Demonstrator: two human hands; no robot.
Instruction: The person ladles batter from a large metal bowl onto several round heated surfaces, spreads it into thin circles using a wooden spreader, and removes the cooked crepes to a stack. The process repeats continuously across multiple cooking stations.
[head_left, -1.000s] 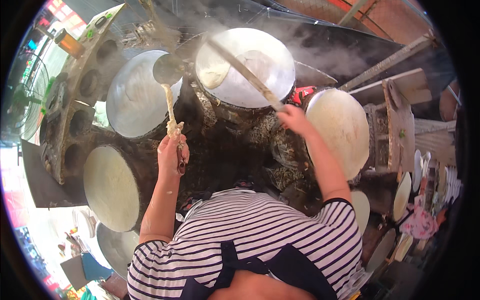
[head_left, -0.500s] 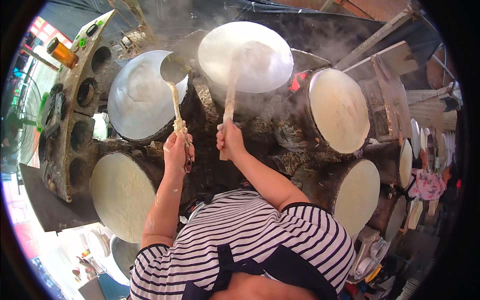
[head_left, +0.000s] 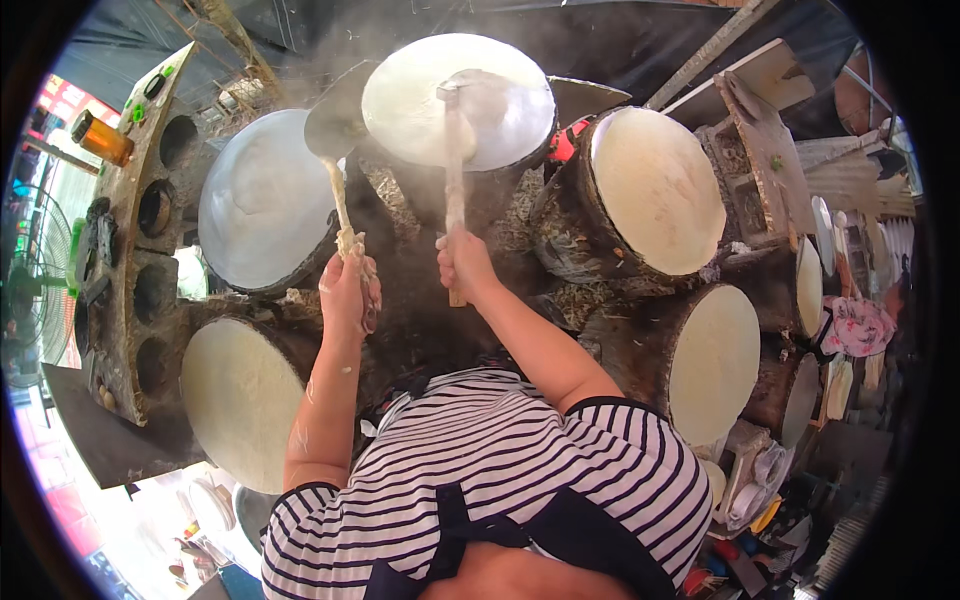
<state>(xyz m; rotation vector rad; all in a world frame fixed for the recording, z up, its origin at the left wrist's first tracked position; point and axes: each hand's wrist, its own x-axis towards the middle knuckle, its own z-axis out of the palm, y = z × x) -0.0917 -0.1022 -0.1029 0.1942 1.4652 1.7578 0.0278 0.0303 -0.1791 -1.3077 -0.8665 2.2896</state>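
My left hand is closed round the batter-crusted handle of a large ladle. The ladle's round bowl sits between the grey left griddle and the far middle griddle. In my right hand is the wooden handle of a spreader. Its flat head lies over the middle griddle, which is partly coated with pale batter. Grey metal shows on that griddle's right side. Steam blurs the view there.
Pale sheets cover the right far griddle, the right near griddle and the left near griddle. A board with round holes stands at left, with an amber jar at its top. A fan is beyond it.
The spreader's head, smeared by motion before, now shows more clearly on the middle griddle. More grey metal shows there now. The view has shifted slightly; both hands keep their grips.
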